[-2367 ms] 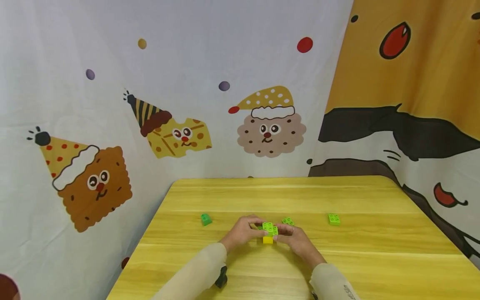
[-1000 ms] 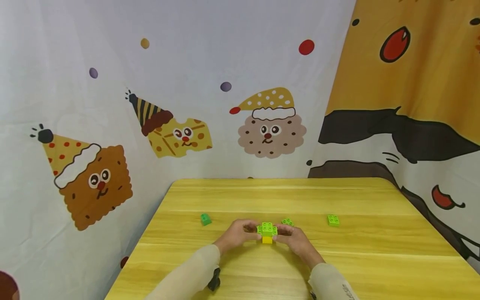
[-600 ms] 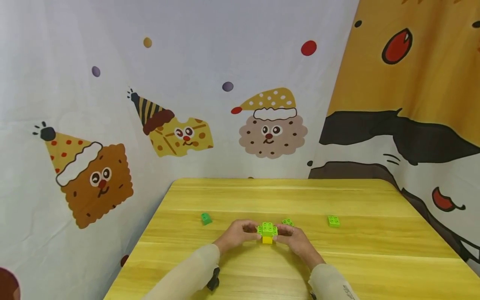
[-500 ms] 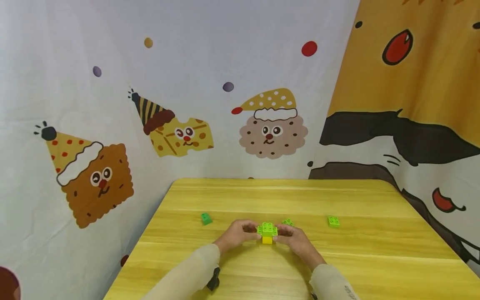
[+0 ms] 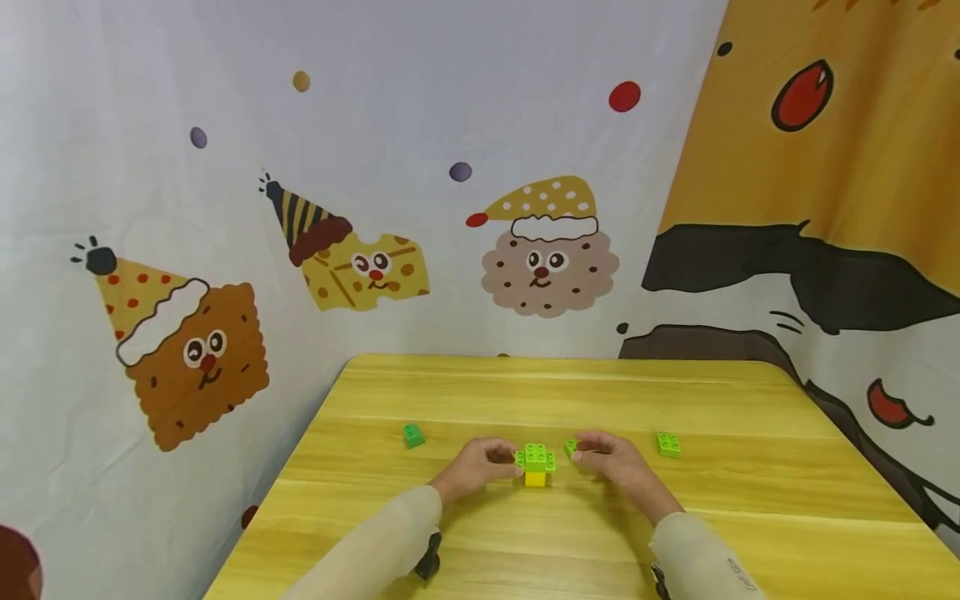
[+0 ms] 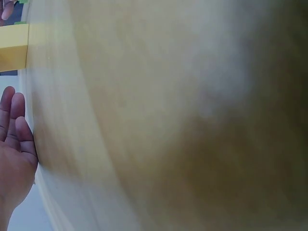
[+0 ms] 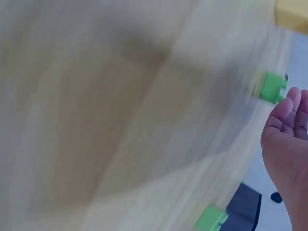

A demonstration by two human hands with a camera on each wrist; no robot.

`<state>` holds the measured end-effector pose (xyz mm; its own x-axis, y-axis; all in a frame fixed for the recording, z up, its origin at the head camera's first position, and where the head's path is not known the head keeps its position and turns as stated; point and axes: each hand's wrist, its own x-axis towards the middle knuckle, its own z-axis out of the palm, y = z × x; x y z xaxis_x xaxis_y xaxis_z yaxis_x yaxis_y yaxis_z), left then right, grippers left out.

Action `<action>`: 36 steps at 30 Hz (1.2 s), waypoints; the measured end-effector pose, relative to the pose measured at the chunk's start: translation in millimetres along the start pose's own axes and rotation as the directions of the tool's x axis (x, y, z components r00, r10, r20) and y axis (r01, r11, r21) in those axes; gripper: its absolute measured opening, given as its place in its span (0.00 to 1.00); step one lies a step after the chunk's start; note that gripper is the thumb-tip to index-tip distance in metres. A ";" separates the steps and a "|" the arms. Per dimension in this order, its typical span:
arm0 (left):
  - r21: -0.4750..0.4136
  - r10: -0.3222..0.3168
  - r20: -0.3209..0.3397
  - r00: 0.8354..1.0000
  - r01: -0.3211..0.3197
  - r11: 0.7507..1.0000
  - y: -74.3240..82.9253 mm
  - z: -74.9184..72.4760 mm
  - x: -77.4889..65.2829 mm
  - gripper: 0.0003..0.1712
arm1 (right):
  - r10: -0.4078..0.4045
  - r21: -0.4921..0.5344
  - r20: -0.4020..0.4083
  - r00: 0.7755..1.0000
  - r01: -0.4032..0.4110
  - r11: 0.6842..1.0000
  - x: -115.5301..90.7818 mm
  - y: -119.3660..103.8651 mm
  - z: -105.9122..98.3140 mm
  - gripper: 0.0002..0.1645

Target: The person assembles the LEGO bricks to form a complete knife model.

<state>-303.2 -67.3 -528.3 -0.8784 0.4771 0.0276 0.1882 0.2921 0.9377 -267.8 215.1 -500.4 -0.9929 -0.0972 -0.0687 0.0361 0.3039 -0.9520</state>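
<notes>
A small toy brick build (image 5: 536, 458) stands on the table, with lime-green bricks on top, one jutting out on each side, above a yellow brick (image 6: 13, 47). My left hand (image 5: 474, 469) pinches its left side, thumb in front and fingers behind the jutting brick. To the right of the build, a loose lime-green brick (image 5: 571, 448) lies between the thumb and fingertips of my right hand (image 5: 617, 463), which partly cover it. The right wrist view shows that green brick (image 7: 272, 87) right at the fingertips.
A darker green brick (image 5: 413, 436), seemingly slanted, lies at the left on the wooden table (image 5: 480, 392). Farther right is a lime-green brick (image 5: 668, 444) with studs up. A printed cloth (image 5: 420, 100) hangs behind the table.
My right hand has let go of the build's right side and moved right to the loose lime-green brick. My left hand has stayed at the build's left side.
</notes>
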 end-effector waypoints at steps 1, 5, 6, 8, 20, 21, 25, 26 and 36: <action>0.000 -0.001 -0.002 1.000 0.001 1.000 0.8 -0.4 -0.7 0.16 | -0.006 -0.018 0.003 1.000 0.006 1.000 1.0 -0.2 -4.0 0.30; 0.001 -0.001 -0.002 1.000 0.001 1.000 2.7 -2.5 -2.4 0.17 | -0.017 -0.103 -0.003 1.000 0.016 0.995 9.4 3.4 -16.6 0.30; 0.003 0.000 0.000 1.000 0.000 1.000 2.3 -3.3 -2.6 0.17 | -0.019 -0.129 -0.005 1.000 0.018 0.991 12.4 5.0 -18.5 0.30; 0.006 -0.004 0.002 1.000 0.004 1.000 0.5 -5.3 -2.7 0.16 | -0.008 -0.159 -0.004 1.000 0.008 0.987 18.4 7.9 -20.6 0.30; 0.000 -0.016 -0.008 1.000 0.016 1.000 -0.7 -1.4 0.1 0.18 | 0.038 -0.204 0.107 0.994 -0.016 0.979 42.1 19.5 -27.7 0.35; -0.002 -0.016 -0.011 1.000 0.016 1.000 -0.7 -0.5 0.2 0.18 | 0.036 -0.212 0.118 0.992 -0.010 0.977 43.2 20.2 -28.0 0.35; -0.010 -0.022 -0.022 1.000 0.021 1.000 0.2 1.2 0.3 0.17 | 0.041 -0.228 0.150 0.988 -0.005 0.974 46.6 21.3 -28.1 0.34; -0.012 -0.022 -0.023 1.000 0.021 1.000 0.4 1.3 0.5 0.17 | 0.044 -0.229 0.151 0.988 -0.008 0.973 47.2 20.9 -28.0 0.34; 0.001 -0.017 -0.012 1.000 0.017 1.000 1.8 -0.2 0.2 0.18 | 0.042 -0.281 0.127 0.991 -0.004 0.960 53.0 23.1 -24.4 0.32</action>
<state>-303.2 -66.8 -526.5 -0.8868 0.4620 0.0157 0.1734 0.3009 0.9378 -322.4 240.1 -518.7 -0.9681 -0.2042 -0.1455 0.0068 0.5588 -0.8293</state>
